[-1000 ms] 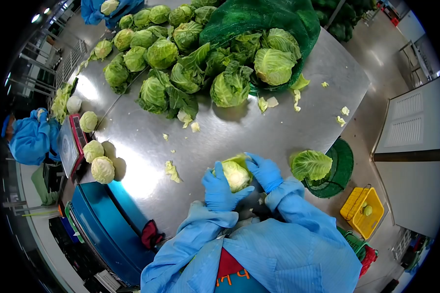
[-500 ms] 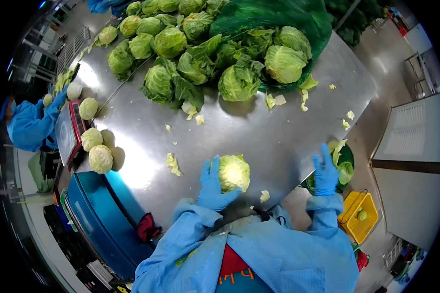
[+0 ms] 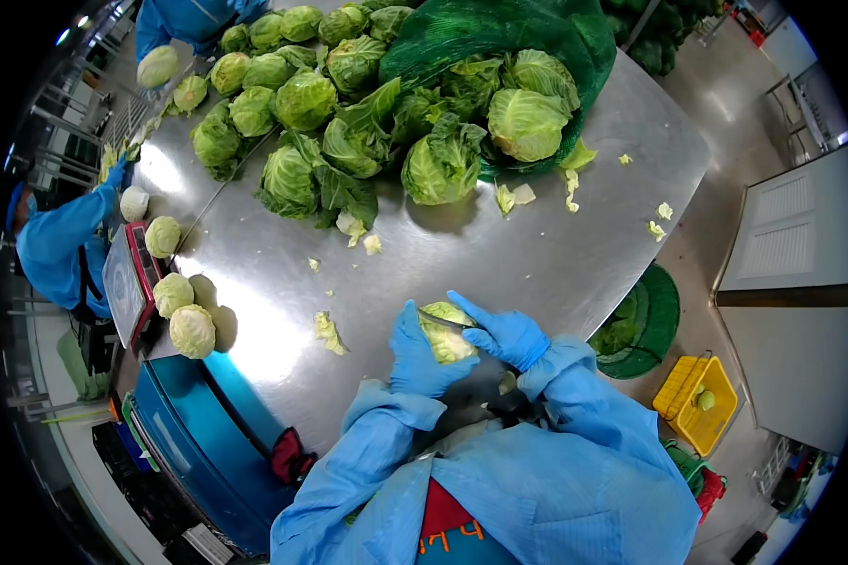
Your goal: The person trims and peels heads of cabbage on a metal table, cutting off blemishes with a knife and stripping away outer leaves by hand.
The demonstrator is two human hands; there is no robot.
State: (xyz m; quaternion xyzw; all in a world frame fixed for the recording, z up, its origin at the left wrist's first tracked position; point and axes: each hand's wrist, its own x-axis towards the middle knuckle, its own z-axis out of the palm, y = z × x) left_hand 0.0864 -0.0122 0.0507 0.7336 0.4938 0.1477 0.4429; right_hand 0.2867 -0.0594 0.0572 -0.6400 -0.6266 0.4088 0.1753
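Note:
A pale trimmed cabbage (image 3: 452, 347) is at the table's near edge, in front of my body. My left hand (image 3: 418, 356), in a blue glove, cups it from the left side. My right hand (image 3: 509, 337), gloved too, is closed around a knife (image 3: 440, 320), its handle hidden in the fingers. The thin dark blade lies across the top of the cabbage, and the index finger stretches out past it. A leaf scrap (image 3: 328, 332) lies on the steel left of my left hand.
Untrimmed cabbages (image 3: 303, 101) and a green net sack (image 3: 575, 38) fill the far side of the steel table (image 3: 537, 245). Trimmed heads (image 3: 192, 331) sit left, near a red scale (image 3: 141, 259). Right stand a green bin (image 3: 664, 311) and yellow basket (image 3: 674, 395). Co-workers (image 3: 61, 250) work left.
My right hand has come from above the green bin at the right to the cabbage, with the knife now across it. The left hand stays on the cabbage.

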